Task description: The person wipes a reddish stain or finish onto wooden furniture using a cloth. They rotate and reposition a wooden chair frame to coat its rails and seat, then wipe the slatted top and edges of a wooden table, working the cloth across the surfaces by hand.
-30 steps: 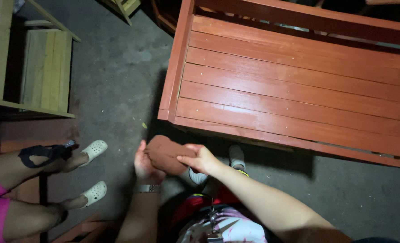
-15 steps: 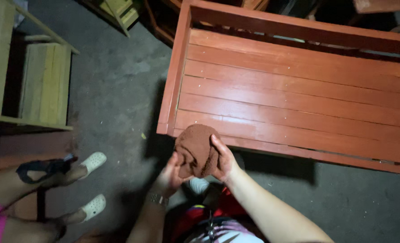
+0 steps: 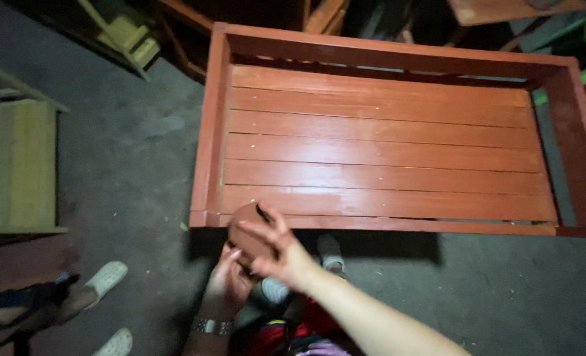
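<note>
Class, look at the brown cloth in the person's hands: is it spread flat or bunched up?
Bunched up. The cloth sits as a rounded wad between the left hand and right hand, by the red bench edge.

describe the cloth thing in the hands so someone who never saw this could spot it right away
Start at the big red-brown slatted wooden bench on the grey floor and go to its near left corner. There the left hand and right hand together hold a bunched reddish-brown cloth. It is the only soft, crumpled thing there, close in colour to the bench.
</note>
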